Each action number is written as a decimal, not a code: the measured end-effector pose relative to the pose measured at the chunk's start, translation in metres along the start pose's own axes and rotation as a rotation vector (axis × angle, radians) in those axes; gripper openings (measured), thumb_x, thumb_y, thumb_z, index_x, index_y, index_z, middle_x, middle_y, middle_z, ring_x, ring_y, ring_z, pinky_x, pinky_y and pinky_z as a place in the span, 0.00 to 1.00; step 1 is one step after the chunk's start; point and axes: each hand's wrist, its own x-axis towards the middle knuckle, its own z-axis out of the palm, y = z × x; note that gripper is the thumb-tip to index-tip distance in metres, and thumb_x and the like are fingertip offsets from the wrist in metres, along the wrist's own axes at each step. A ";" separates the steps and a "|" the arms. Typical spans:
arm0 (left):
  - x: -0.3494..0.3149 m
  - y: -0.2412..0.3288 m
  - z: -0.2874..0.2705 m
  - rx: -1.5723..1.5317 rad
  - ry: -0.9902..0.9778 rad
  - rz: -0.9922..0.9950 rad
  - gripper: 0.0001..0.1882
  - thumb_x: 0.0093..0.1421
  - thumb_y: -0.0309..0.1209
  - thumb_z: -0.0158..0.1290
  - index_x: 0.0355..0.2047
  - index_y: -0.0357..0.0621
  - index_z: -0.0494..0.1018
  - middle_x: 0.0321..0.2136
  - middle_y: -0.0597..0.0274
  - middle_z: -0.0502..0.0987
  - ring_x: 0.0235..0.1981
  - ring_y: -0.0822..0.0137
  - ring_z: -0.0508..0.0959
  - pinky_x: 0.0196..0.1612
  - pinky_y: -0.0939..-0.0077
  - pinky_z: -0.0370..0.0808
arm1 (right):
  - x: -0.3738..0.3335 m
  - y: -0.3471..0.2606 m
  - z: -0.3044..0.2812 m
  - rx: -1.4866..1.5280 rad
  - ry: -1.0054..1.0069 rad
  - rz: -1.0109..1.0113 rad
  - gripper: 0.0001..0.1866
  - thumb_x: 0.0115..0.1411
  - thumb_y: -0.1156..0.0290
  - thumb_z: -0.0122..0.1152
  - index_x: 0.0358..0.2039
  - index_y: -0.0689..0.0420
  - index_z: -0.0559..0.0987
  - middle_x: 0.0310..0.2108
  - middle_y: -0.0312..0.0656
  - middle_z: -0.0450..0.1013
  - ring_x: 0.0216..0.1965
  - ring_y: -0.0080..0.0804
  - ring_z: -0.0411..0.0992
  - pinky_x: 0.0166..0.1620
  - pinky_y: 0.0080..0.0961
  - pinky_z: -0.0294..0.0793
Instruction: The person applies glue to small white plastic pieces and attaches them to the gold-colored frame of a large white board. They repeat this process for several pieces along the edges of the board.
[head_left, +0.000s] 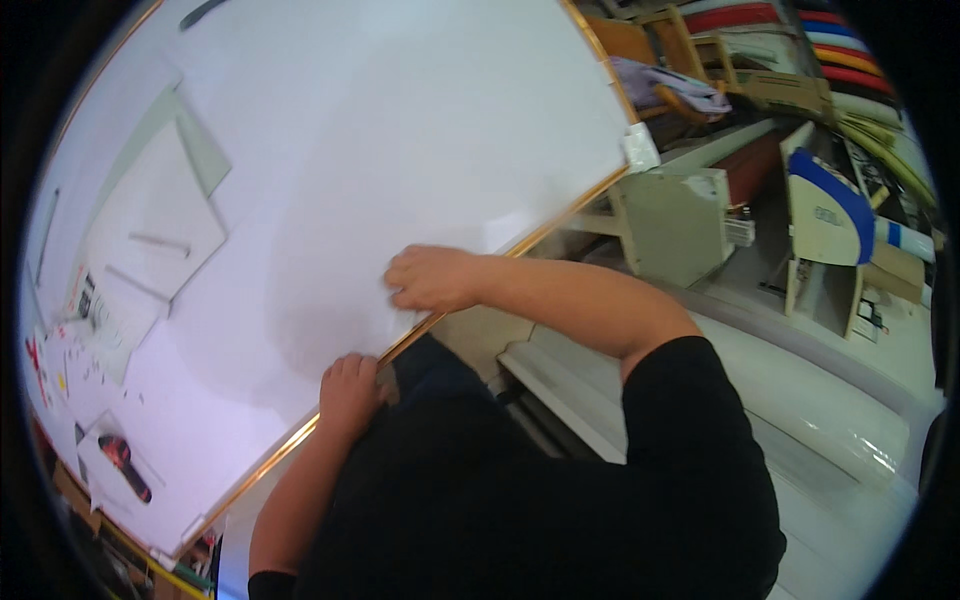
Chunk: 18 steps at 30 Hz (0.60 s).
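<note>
Left hand [349,392] grips the white table [380,130] edge; fingertips hidden

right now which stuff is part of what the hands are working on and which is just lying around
In hand:
- left hand, fingers curled over the table edge
- right hand, pressing the white sheet

Lying about:
- paper sheets
- printed papers
- red and black tool
- cloth on chair

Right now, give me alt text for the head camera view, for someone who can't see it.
A person in a black shirt leans over a large white table with a thin orange edge, the right hand pressed flat on its surface and the left hand gripping its near edge. White paper sheets lie at the left; a cluttered workshop floor shows beyond.
</note>
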 end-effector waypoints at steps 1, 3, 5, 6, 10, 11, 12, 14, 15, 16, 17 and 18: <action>0.005 -0.001 0.005 0.015 0.012 -0.007 0.17 0.55 0.33 0.66 0.41 0.43 0.74 0.40 0.49 0.76 0.46 0.45 0.78 0.49 0.50 0.76 | 0.001 0.001 -0.002 -0.030 -0.017 -0.015 0.11 0.55 0.61 0.64 0.33 0.53 0.80 0.39 0.42 0.72 0.48 0.43 0.71 0.52 0.39 0.69; 0.011 -0.003 0.015 0.060 -0.047 -0.083 0.13 0.56 0.30 0.63 0.38 0.42 0.72 0.39 0.48 0.75 0.44 0.43 0.77 0.46 0.49 0.77 | 0.004 -0.002 -0.004 -0.082 -0.063 -0.028 0.11 0.55 0.61 0.63 0.33 0.54 0.80 0.39 0.42 0.73 0.48 0.43 0.72 0.52 0.38 0.70; 0.013 -0.006 0.020 0.028 0.051 0.006 0.10 0.55 0.26 0.59 0.37 0.41 0.71 0.38 0.48 0.75 0.42 0.43 0.78 0.43 0.50 0.77 | 0.000 0.003 -0.014 -0.101 -0.073 0.069 0.09 0.56 0.62 0.62 0.30 0.54 0.80 0.38 0.42 0.74 0.47 0.44 0.72 0.51 0.39 0.72; 0.011 -0.008 0.020 0.040 0.034 0.000 0.09 0.55 0.24 0.56 0.36 0.41 0.71 0.37 0.48 0.75 0.41 0.43 0.78 0.42 0.51 0.78 | 0.003 0.006 -0.016 -0.092 -0.074 0.101 0.08 0.57 0.63 0.61 0.29 0.54 0.80 0.38 0.42 0.74 0.46 0.45 0.73 0.50 0.39 0.72; 0.011 -0.012 0.018 -0.060 0.093 0.046 0.12 0.53 0.23 0.59 0.36 0.40 0.69 0.37 0.46 0.73 0.42 0.41 0.76 0.41 0.48 0.76 | -0.018 0.018 -0.038 -0.107 0.051 0.228 0.08 0.57 0.69 0.63 0.37 0.55 0.77 0.40 0.43 0.72 0.48 0.48 0.71 0.51 0.43 0.71; 0.012 -0.013 0.017 -0.052 0.040 0.013 0.12 0.52 0.22 0.58 0.36 0.40 0.69 0.37 0.46 0.73 0.41 0.41 0.76 0.41 0.48 0.76 | -0.020 0.015 -0.037 -0.093 -0.011 0.252 0.09 0.57 0.69 0.65 0.38 0.54 0.78 0.40 0.43 0.72 0.48 0.47 0.71 0.52 0.42 0.71; 0.012 -0.012 0.015 -0.050 0.032 0.016 0.12 0.51 0.22 0.58 0.36 0.40 0.69 0.37 0.47 0.73 0.41 0.42 0.76 0.41 0.48 0.76 | -0.025 0.011 -0.037 -0.081 -0.067 0.282 0.10 0.57 0.68 0.66 0.39 0.54 0.78 0.41 0.43 0.72 0.49 0.47 0.72 0.52 0.42 0.71; 0.014 -0.011 0.012 -0.077 0.054 0.034 0.13 0.49 0.21 0.57 0.36 0.40 0.68 0.36 0.47 0.73 0.40 0.42 0.76 0.40 0.48 0.76 | -0.029 0.005 -0.035 -0.071 -0.122 0.336 0.12 0.56 0.68 0.69 0.40 0.53 0.79 0.41 0.42 0.73 0.49 0.46 0.72 0.53 0.41 0.71; 0.015 -0.010 0.011 -0.083 0.042 0.032 0.13 0.50 0.21 0.57 0.36 0.40 0.68 0.36 0.47 0.73 0.40 0.42 0.76 0.40 0.48 0.76 | -0.031 -0.001 -0.033 -0.057 -0.116 0.358 0.13 0.55 0.68 0.70 0.41 0.53 0.79 0.42 0.42 0.73 0.49 0.46 0.72 0.53 0.41 0.71; 0.016 -0.010 0.009 -0.082 0.045 0.039 0.13 0.50 0.21 0.58 0.36 0.40 0.69 0.36 0.47 0.73 0.39 0.42 0.76 0.40 0.49 0.76 | -0.031 -0.006 -0.030 -0.043 -0.104 0.382 0.14 0.55 0.68 0.72 0.41 0.53 0.79 0.42 0.42 0.73 0.48 0.46 0.72 0.53 0.41 0.71; 0.016 -0.010 0.007 -0.071 0.030 0.035 0.13 0.50 0.21 0.58 0.36 0.40 0.69 0.36 0.47 0.73 0.39 0.42 0.77 0.41 0.49 0.76 | -0.031 -0.011 -0.028 -0.011 -0.114 0.400 0.15 0.55 0.68 0.72 0.42 0.53 0.79 0.42 0.42 0.73 0.48 0.46 0.72 0.52 0.41 0.71; 0.016 -0.010 0.006 -0.079 0.031 0.032 0.13 0.50 0.21 0.58 0.36 0.40 0.69 0.36 0.47 0.73 0.40 0.42 0.77 0.41 0.49 0.77 | -0.029 -0.014 -0.025 0.021 -0.120 0.418 0.16 0.54 0.68 0.72 0.42 0.53 0.80 0.42 0.43 0.73 0.48 0.46 0.72 0.52 0.41 0.71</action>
